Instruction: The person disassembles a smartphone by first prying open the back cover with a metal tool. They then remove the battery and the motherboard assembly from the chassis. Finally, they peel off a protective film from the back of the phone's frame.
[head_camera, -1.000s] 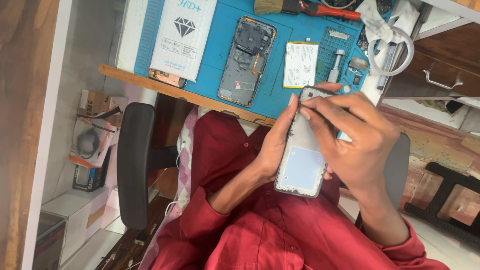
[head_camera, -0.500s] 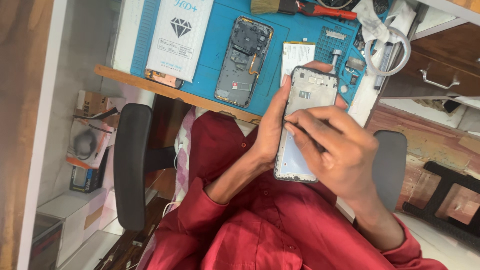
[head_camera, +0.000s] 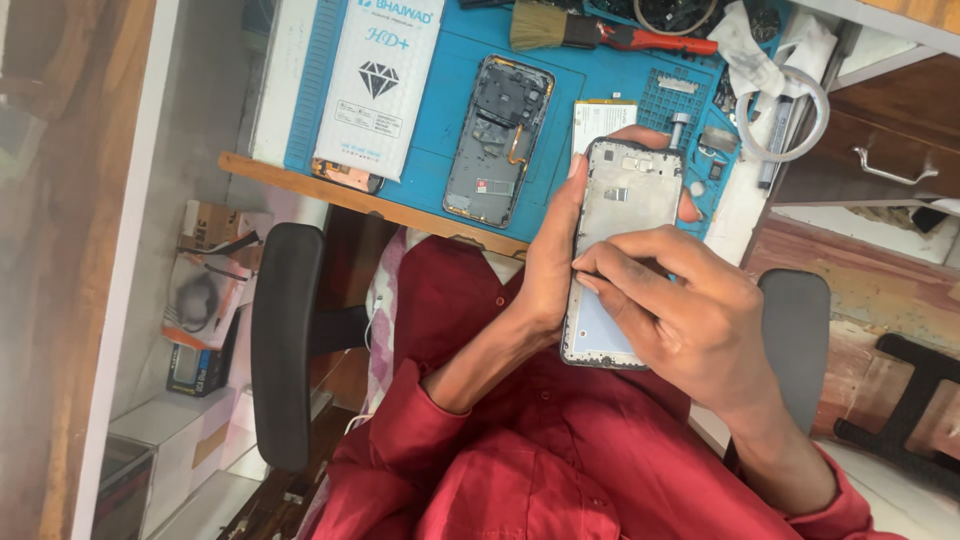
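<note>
An opened phone frame (head_camera: 628, 205), grey metal with a pale panel at its lower end, is held upright above my lap in front of the desk edge. My left hand (head_camera: 548, 262) grips it from the left side, with fingertips showing past the top and right edge. My right hand (head_camera: 685, 315) lies over the lower half. Its thumb and fingertips are pinched together at the frame's left edge. Whether they hold a small tool is hidden. Both sleeves are red.
A blue work mat (head_camera: 440, 110) on the desk carries a second gutted phone housing (head_camera: 497, 140), a white box with a diamond picture (head_camera: 378, 80), a white battery (head_camera: 598, 120), a brush (head_camera: 590, 30) and small parts. Chair armrests (head_camera: 285, 340) flank me. A drawer (head_camera: 880, 165) is at the right.
The phone frame has moved up toward the desk. My right hand slid from its upper end down to the left edge, where the fingers now pinch.
</note>
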